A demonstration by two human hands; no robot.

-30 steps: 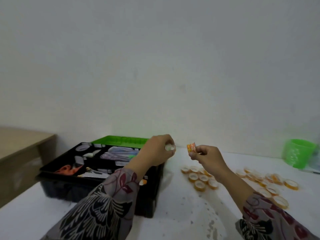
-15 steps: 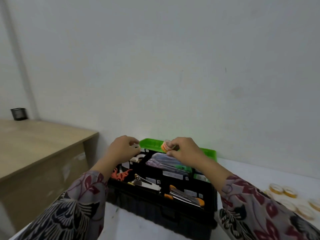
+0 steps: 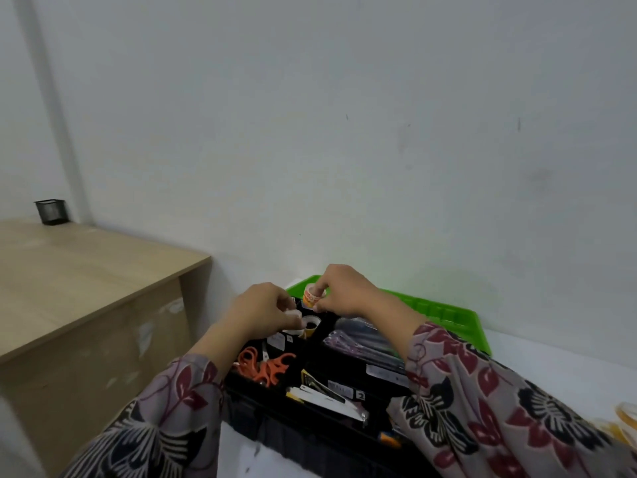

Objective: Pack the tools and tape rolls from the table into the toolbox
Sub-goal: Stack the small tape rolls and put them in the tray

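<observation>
Black plastic toolbox (image 3: 293, 441), front wall nearest me. Orange-handled scissors (image 3: 265, 369) lie in its front-left compartment. Behind them my left hand (image 3: 262, 312), fingers curled, pinches what looks like a pale roll (image 3: 292, 316). Just beyond, my right hand (image 3: 344, 294) pinches a small orange-printed tape roll (image 3: 312, 296), hollow axis near upright, over the toolbox's rear-left compartment. Judged: a short straight drop. Glossy green lid (image 3: 441, 312) lies behind the toolbox.
</observation>
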